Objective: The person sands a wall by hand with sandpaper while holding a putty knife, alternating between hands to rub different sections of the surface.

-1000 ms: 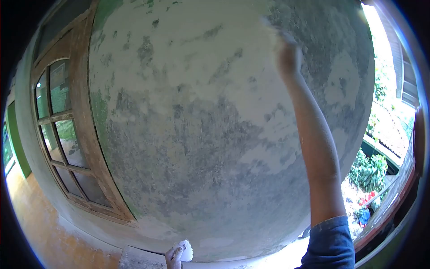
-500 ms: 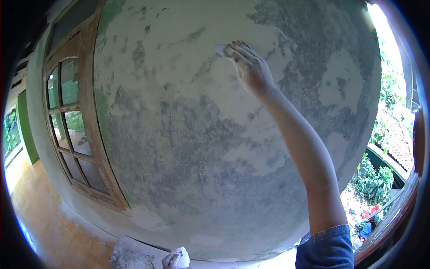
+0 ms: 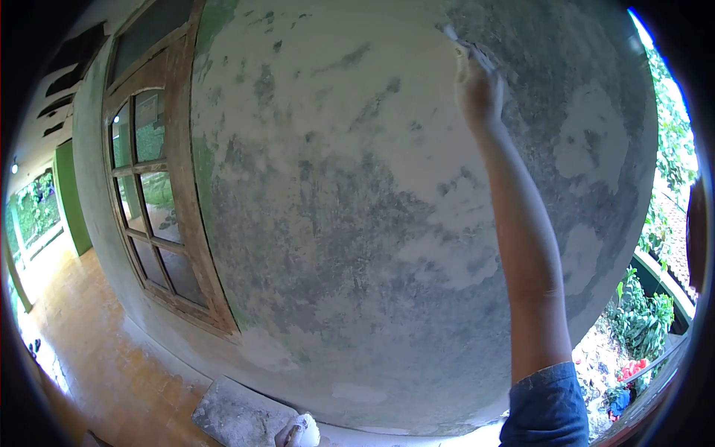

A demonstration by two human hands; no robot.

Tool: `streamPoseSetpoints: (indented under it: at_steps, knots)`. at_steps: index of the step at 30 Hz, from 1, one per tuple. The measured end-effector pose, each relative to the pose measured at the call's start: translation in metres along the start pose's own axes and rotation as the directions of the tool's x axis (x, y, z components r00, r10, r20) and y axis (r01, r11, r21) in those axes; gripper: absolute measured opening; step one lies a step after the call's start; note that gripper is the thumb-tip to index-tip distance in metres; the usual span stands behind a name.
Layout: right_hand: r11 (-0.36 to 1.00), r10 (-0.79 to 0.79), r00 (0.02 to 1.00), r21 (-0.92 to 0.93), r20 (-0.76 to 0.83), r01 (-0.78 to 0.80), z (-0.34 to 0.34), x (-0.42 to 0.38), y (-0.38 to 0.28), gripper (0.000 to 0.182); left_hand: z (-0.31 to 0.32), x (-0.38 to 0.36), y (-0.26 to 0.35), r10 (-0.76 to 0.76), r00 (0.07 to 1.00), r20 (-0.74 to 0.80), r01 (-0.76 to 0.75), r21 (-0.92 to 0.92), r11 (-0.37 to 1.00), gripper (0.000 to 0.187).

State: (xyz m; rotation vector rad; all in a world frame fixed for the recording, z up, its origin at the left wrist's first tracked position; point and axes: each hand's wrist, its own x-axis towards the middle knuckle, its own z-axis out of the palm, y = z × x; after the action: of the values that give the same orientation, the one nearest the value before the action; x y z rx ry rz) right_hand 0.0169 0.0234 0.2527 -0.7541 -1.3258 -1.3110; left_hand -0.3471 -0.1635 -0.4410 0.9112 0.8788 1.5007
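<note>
My right hand (image 3: 480, 78) is raised high against the patchy grey and white wall (image 3: 335, 223), its fingers closed round a thin, pale scraper blade (image 3: 450, 32) whose edge meets the wall. Smooth whitish paste covers the upper middle of the wall, with rough grey areas around it. At the bottom edge, my left hand (image 3: 284, 435) is closed on a white lump-like piece (image 3: 305, 432), partly cut off by the frame; what exactly it is cannot be made out. Beside it lies a grey, paste-stained board (image 3: 242, 417).
A wooden-framed window (image 3: 160, 194) is set in the wall at left. Below it runs an orange tiled floor (image 3: 112, 335). A green pillar (image 3: 71, 197) stands at far left. Plants (image 3: 640, 313) and red and blue objects show outside at right.
My right hand has moved up and to the right along the wall with the scraper. The view has shifted, so window and wall appear further right. My left hand still holds the white piece.
</note>
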Motion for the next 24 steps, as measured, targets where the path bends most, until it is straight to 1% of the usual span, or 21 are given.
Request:
streamPoseSetpoints:
  at_steps: [1,2,3,4,5,6,7,8,9,11,12,13,15,16,18,19,20,21,22,23,24]
  knots:
    - [0.985,-0.013,0.998,-0.175,-0.067,0.001,0.004,-0.004,-0.003,0.024,0.010,-0.008,0.022,-0.004,1.000,-0.001,0.004,0.043,0.999,0.028]
    - [0.997,-0.065,0.996,0.034,-0.069,0.067,0.018,-0.015,-0.015,0.024,0.016,-0.012,0.032,-0.008,1.000,-0.001,0.008,0.085,0.996,0.028]
    - [0.997,-0.061,0.996,0.035,-0.067,0.064,0.019,-0.017,-0.025,0.024,0.017,-0.012,0.033,-0.010,1.000,-0.003,0.010,0.088,0.996,0.028]
    - [0.961,-0.276,0.960,0.022,0.050,0.276,0.018,-0.019,-0.033,0.023,0.015,-0.011,0.036,-0.021,1.000,-0.010,0.021,0.082,0.996,0.028]
    - [0.880,-0.473,0.865,0.033,0.169,0.474,0.015,-0.018,-0.038,0.023,0.013,-0.010,0.040,-0.033,0.999,-0.015,0.034,0.075,0.997,0.028]
    - [0.882,-0.468,0.867,0.031,0.173,0.470,0.011,-0.010,-0.030,0.023,0.012,-0.008,0.043,-0.045,0.999,-0.019,0.046,0.066,0.997,0.028]
    - [0.961,-0.274,0.954,0.074,0.121,0.267,0.004,0.003,-0.015,0.023,0.011,-0.005,0.044,-0.057,0.998,-0.021,0.058,0.053,0.997,0.027]
    - [0.990,-0.065,0.995,0.128,0.077,0.055,-0.004,0.014,-0.016,0.024,0.011,-0.001,0.045,-0.067,0.998,-0.023,0.068,0.038,0.997,0.027]
    - [0.990,-0.069,0.994,0.125,0.080,0.059,-0.002,0.013,-0.025,0.024,0.011,0.002,0.045,-0.079,0.997,-0.026,0.079,0.020,0.997,0.027]
    - [0.973,0.098,0.992,0.202,0.082,-0.112,0.004,0.001,-0.050,0.025,0.008,0.006,0.046,-0.109,0.994,-0.028,0.109,-0.009,0.994,0.026]
    - [0.955,-0.085,0.996,0.286,0.019,0.076,0.028,-0.010,-0.052,0.026,0.006,0.011,0.049,-0.122,0.992,-0.024,0.122,-0.018,0.992,0.026]
    - [0.960,-0.077,0.997,0.272,0.020,0.069,0.036,-0.016,-0.039,0.026,0.001,0.018,0.054,-0.135,0.991,-0.018,0.135,-0.021,0.991,0.026]
    - [0.958,-0.175,0.966,0.261,0.192,0.121,0.032,-0.018,-0.035,0.027,-0.009,0.034,0.064,-0.162,0.987,-0.005,0.162,-0.030,0.986,0.026]
    - [0.960,-0.174,0.965,0.253,0.197,0.121,0.024,-0.012,-0.025,0.027,-0.013,0.042,0.067,-0.177,0.984,-0.002,0.176,-0.043,0.983,0.026]
    - [0.975,0.021,1.000,0.219,0.014,-0.024,0.007,0.011,0.000,0.022,-0.020,0.059,0.075,-0.192,0.981,0.001,0.191,-0.067,0.979,0.025]
    - [0.975,0.013,1.000,0.220,0.021,-0.017,0.011,0.015,-0.014,0.022,-0.022,0.068,0.081,-0.139,0.990,0.018,0.139,-0.018,0.990,0.024]
    - [0.999,-0.032,0.996,0.021,-0.082,0.034,0.016,0.011,-0.031,0.022,-0.026,0.074,0.089,-0.093,0.995,0.032,0.092,0.033,0.995,0.022]
    - [0.982,-0.094,0.981,-0.178,-0.169,0.063,0.023,0.003,-0.050,0.022,-0.028,0.077,0.098,-0.052,0.998,0.041,0.049,0.086,0.995,0.021]
    - [0.980,-0.166,0.979,-0.130,-0.119,0.151,0.034,-0.007,-0.067,0.021,-0.021,0.080,0.119,-0.096,0.994,0.045,0.093,0.061,0.994,0.021]
    - [0.983,-0.157,0.982,-0.112,-0.102,0.146,0.042,-0.012,-0.070,0.021,-0.033,0.085,0.112,-0.113,0.993,0.025,0.111,0.061,0.992,0.021]
    - [0.979,-0.179,0.984,0.097,-0.015,0.180,0.044,-0.014,-0.061,0.020,-0.048,0.102,0.098,-0.087,0.995,0.054,0.082,0.088,0.993,0.022]
